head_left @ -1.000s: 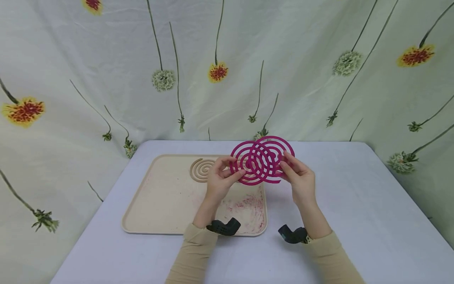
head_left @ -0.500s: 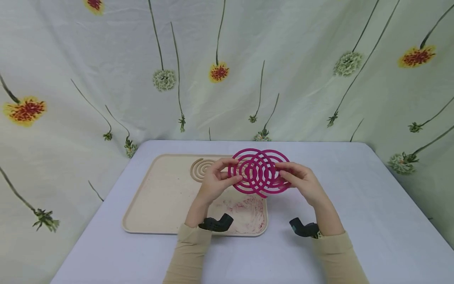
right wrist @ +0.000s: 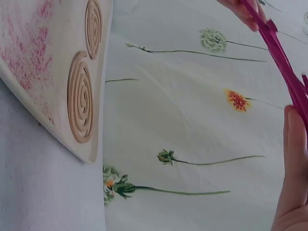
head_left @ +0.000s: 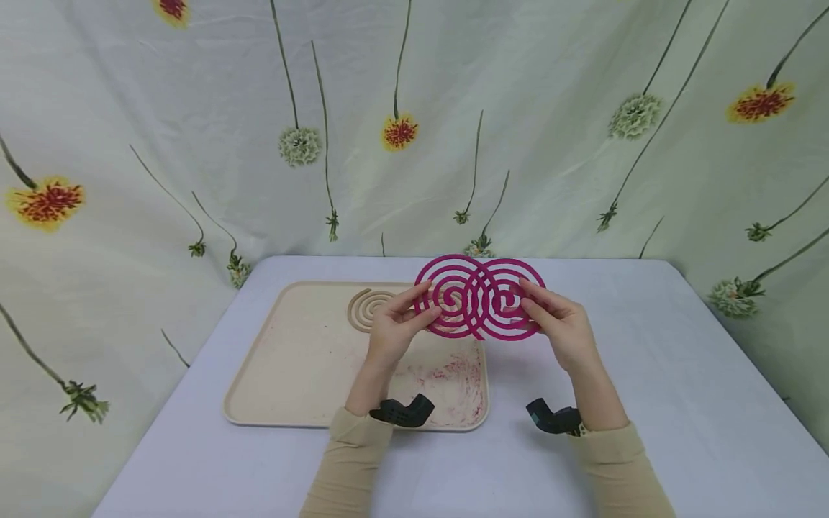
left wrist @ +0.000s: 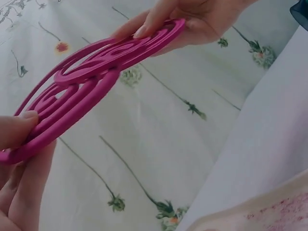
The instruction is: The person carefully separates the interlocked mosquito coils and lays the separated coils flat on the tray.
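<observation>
Two flat magenta spiral mosquito coils overlap side by side above the table, partly interlocked at their middle. My left hand (head_left: 390,334) pinches the outer edge of the left coil (head_left: 456,257) between thumb and fingers. On the other side my right hand (head_left: 568,334) pinches the right coil (head_left: 514,336) near its outer turns. From the left wrist view, the coils (left wrist: 91,98) appear edge-on and tilted, one lying partly over the other. The right wrist view shows them only as a thin magenta band (right wrist: 279,53) at the right edge.
Below and left lies a beige tray (head_left: 291,360) with reddish dust at its right end. Tan spiral coils (right wrist: 81,103) rest along its far side; in the head view my left hand partly covers one tan coil (head_left: 363,311). A flowered cloth (head_left: 518,108) hangs behind the white table (head_left: 648,345).
The magenta coils have slid apart sideways, so they overlap less than before. They dipped, then rose and tilted up again. My right hand has moved a little to the right.
</observation>
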Motion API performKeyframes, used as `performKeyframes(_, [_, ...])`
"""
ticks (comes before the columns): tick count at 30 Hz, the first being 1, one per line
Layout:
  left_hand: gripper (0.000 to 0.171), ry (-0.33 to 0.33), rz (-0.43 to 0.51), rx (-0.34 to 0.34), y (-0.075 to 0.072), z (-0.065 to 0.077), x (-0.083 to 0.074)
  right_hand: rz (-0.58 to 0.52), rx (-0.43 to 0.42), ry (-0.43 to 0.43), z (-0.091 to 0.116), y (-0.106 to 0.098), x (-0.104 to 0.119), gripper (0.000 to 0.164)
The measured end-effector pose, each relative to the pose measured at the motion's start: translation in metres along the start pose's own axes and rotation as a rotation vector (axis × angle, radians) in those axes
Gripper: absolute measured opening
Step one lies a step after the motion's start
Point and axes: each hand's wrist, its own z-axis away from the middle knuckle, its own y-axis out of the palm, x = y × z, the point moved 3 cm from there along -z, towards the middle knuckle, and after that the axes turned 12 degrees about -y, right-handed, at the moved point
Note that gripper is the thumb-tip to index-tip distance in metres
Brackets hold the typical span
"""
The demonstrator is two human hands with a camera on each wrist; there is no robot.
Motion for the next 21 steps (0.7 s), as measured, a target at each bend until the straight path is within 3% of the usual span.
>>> performKeyframes(6, [0.035,0.106,0.073,-0.176,0.012,0.001,0.003,-0.194,-0.297,0.023,0.004,0.018,-0.005,0.036])
performKeyframes(10, [0.034,0.133,0.172,-0.22,0.022,0.002,0.006,-0.327,-0.457,0.048,0.01,0.032,-0.009,0.038])
performKeyframes(13, [0.035,0.138,0.214,-0.239,0.027,0.004,0.008,-0.417,-0.524,0.067,0.014,0.04,-0.011,0.039])
performKeyframes(15, [0.04,0.136,0.211,-0.232,0.028,0.004,0.01,-0.412,-0.521,0.073,0.015,0.042,-0.012,0.038])
performKeyframes(17, [0.051,0.135,0.185,-0.196,0.027,0.003,0.01,-0.337,-0.459,0.091,0.013,0.039,-0.011,0.036])
performKeyframes(21, [0.067,0.092,0.067,-0.034,0.016,0.0,0.006,-0.111,-0.171,0.125,0.007,0.024,-0.009,0.036])
